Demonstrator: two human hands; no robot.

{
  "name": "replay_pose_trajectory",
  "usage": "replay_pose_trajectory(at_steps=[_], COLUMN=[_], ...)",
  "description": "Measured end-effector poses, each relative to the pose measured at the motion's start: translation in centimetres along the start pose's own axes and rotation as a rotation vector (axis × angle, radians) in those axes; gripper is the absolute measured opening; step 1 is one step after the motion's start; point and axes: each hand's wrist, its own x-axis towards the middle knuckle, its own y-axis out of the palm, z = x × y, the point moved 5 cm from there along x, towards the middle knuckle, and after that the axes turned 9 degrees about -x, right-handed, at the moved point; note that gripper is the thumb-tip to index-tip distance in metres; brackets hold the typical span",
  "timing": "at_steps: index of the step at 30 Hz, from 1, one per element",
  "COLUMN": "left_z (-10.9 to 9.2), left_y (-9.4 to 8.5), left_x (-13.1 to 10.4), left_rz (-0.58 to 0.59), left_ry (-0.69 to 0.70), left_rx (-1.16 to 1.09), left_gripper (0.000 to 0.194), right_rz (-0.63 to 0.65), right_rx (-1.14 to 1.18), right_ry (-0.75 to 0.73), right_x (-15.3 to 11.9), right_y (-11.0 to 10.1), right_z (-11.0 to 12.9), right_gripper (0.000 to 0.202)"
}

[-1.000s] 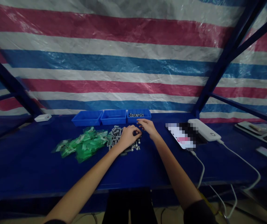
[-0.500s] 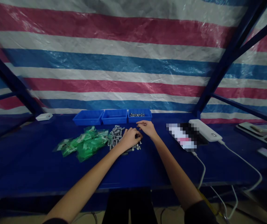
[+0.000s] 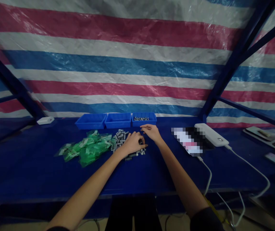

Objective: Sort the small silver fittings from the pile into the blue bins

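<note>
My left hand (image 3: 133, 143) is over the right part of a pile of grey metal cylinders (image 3: 120, 137). Its fingers curve downward, the thumb stands apart to the right, and the space under the palm is dark. Small silvery screws (image 3: 141, 152) lie just below this thumb. My right hand (image 3: 151, 131) hovers beside it, a little farther back, in front of the right blue bin (image 3: 144, 123). Its thumb and fingertips are pinched together; whatever is between them is too small to make out. Similar small shiny metal parts (image 3: 141, 118) lie in that bin.
Green plastic bags (image 3: 91, 149) with parts inside lie left of the pile. Two more blue bins, a left one (image 3: 90, 122) and a middle one (image 3: 118, 121), stand at the back. To the right are a phone (image 3: 187, 141), a white power bank (image 3: 212, 134), cables and a scale (image 3: 264, 136).
My left hand has shifted slightly, and its thumb has moved away from the fingers. My right hand has stayed nearly in place, still pinched.
</note>
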Motion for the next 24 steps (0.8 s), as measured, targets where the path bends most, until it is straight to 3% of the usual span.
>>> replay_pose_trajectory(at_steps=[11,17,21,24], left_z=[-0.1,0.3,1.0,1.4], left_y=[0.2,-1.0,-2.1,-2.7], left_x=[0.4,0.7,0.6,0.4], left_rz=[-0.059,-0.211,-0.335,-0.423], left_ry=[0.026,-0.011,-0.096,-0.134], left_rx=[0.045,0.047,0.025,-0.039], left_gripper=[0.016,0.014,0.015,0.01], right_rz=[0.008,-0.007,0.113,0.224], right_rx=[-0.035,-0.001,0.007,0.06], right_ry=[-0.016,0.022,0.035,0.055], right_x=[0.0,0.3,-0.2,-0.7], right_y=[0.1,0.1,0.9,1.6], right_z=[-0.1,-0.7,-0.2,0.2], right_gripper=[0.021,0.021,0.013,0.023])
